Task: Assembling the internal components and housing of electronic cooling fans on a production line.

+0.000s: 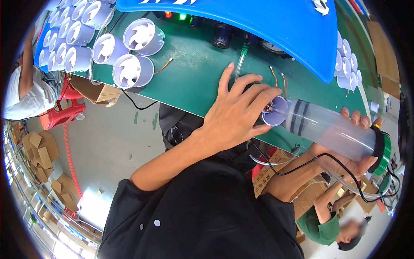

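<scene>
My left hand [235, 110] is closed around a small lavender cup-shaped housing [279, 113], which lies on its side over the green bench. Copper-coloured parts show inside its mouth. In my right hand [340, 151] I grip a large clear dispensing syringe [327, 129] by its barrel. Its green cap [383, 153] carries a clear hose and a black cable, and its narrow end points into the housing's mouth. Whether the tip touches the parts inside cannot be seen. Next to the housing, thin wires with small white connectors [283, 74] stick up.
Three lavender cups with white fan blades [139, 34] stand on the green bench [189, 82] at left. More fill a blue tray [39, 47]; others sit at right [346, 64]. A blue panel [241, 26] overhangs dark regulators [222, 36]. Two people work nearby, at left and lower right.
</scene>
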`<state>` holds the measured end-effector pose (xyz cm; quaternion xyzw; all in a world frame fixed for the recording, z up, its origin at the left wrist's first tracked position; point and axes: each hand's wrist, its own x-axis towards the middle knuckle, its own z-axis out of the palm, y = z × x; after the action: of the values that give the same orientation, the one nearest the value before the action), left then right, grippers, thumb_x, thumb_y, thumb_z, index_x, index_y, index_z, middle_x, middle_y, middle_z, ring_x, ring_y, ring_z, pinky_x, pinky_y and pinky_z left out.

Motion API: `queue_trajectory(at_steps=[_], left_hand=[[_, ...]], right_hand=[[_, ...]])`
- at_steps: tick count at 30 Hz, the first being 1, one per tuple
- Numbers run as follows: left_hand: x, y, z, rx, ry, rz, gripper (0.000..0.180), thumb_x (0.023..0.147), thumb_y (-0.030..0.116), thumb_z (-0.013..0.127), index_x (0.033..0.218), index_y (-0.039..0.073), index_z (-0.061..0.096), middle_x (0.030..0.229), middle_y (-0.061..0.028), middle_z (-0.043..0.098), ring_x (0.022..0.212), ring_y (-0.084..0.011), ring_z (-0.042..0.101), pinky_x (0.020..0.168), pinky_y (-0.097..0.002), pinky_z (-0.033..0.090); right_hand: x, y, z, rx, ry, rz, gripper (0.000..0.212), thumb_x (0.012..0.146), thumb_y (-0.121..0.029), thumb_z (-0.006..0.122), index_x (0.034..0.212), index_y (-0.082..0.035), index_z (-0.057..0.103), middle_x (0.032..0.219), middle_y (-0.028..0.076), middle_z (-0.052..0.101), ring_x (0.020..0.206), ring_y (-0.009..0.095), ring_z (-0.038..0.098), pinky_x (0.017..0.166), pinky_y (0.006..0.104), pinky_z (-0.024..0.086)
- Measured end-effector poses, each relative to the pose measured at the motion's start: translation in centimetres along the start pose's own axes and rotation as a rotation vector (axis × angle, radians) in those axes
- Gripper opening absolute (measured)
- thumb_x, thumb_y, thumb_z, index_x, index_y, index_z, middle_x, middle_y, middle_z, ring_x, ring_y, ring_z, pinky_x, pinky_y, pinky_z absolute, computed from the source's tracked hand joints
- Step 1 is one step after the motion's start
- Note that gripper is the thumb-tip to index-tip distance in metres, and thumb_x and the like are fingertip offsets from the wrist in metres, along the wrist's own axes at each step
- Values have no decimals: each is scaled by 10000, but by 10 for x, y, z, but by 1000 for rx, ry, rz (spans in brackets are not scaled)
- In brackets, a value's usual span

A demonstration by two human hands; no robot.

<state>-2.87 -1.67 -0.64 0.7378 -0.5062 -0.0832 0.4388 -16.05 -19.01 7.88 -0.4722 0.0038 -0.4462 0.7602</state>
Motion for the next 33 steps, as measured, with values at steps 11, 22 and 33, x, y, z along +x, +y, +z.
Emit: queue_trajectory(at_steps=[11, 22, 33], left_hand=[[-1, 0, -1, 14, -6, -6, 705, 670, 305, 842, 1290, 141, 549, 1196, -17, 624, 1258, -252, 484, 1150, -605, 177], [0, 1, 1, 3, 20, 25, 744, 640, 285, 862, 1284, 107, 534, 1150, -45, 614, 1228, -273, 473, 1122, -648, 202], [9, 22, -5, 69, -3, 32, 824, 568, 349, 905, 1317, 215, 589, 1424, -79, 460, 1362, -384, 329, 1052, -724, 204]], right_hand=[[-2, -1, -6, -25, 73, -14, 679, 849, -420, 631, 1321, 26, 433, 1108, 167, 520, 1042, 292, 467, 947, 486, 367], [2, -9, -24, 181, 34, 31, 777, 830, -417, 711, 1376, 26, 382, 1124, 139, 502, 1038, 263, 466, 957, 482, 359], [-11, -65, -58, -193, 128, -98, 833, 836, -486, 647, 1408, 18, 310, 1136, 136, 470, 1057, 288, 440, 951, 501, 341]])
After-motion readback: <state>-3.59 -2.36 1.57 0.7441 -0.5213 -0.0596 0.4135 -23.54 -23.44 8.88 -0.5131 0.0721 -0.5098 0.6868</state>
